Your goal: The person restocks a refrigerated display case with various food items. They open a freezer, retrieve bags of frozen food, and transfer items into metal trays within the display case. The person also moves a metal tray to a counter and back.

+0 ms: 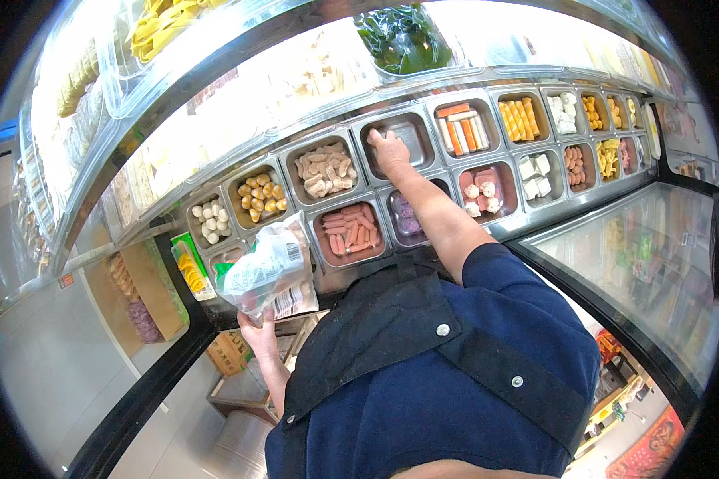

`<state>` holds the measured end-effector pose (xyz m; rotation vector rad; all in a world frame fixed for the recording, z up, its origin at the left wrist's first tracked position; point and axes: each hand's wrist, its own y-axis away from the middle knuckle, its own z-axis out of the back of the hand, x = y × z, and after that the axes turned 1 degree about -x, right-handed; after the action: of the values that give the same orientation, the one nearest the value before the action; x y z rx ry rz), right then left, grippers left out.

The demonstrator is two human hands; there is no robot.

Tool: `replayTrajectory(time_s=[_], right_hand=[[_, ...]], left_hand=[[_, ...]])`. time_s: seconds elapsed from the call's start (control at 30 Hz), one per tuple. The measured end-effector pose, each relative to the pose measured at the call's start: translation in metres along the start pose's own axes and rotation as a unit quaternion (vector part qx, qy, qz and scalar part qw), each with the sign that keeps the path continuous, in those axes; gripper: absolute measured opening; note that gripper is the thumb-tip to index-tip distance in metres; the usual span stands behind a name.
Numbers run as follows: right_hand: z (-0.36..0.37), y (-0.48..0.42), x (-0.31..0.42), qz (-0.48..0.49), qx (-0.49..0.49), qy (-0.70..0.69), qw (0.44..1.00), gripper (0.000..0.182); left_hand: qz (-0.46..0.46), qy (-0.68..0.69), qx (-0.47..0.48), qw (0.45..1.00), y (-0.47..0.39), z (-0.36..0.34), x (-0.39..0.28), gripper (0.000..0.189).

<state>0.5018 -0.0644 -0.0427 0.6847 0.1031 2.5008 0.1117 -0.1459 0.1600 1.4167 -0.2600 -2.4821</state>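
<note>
My left hand (260,328) grips the lower end of a clear plastic food bag (269,263) with printed writing and a barcode. The bag lies partly over the front left pans, and its contents are hard to make out. My right hand (390,149) reaches into a stainless steel pan (416,135) in the back row, fingers curled near its left side. Whether those fingers hold anything is hidden. Beside that pan sit one of frosted pale brown pieces (325,170) and one of crab sticks (462,129). Purple pieces (404,214) show under my right forearm.
Small sausages (351,229), white balls (211,221), yellow-white balls (262,197) and white cubes (535,175) fill neighbouring pans. A lit shelf with clear tubs, one of dark green seaweed (402,39), overhangs the back. A glass lid (629,257) is at right.
</note>
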Motion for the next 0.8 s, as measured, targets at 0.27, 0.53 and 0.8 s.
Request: replayTrajectory(time_s=[0.27,0.53,0.8], right_hand=[[-0.041,-0.019,-0.049,-0.024,-0.08,-0.285,0.955,0.037],[0.09,0.021,-0.079,-0.077,-0.038,-0.562,0.823,0.041],[0.134,0.041,-0.15,-0.044,-0.226,-0.187,0.955,0.037]], left_hand=[[0.035,0.082,-0.002,0.996,-0.024,0.012,0.016,0.05],[0.048,0.095,-0.058,0.993,-0.025,0.016,0.008,0.042],[-0.146,-0.08,-0.277,0.946,-0.028,0.027,-0.005,0.036]])
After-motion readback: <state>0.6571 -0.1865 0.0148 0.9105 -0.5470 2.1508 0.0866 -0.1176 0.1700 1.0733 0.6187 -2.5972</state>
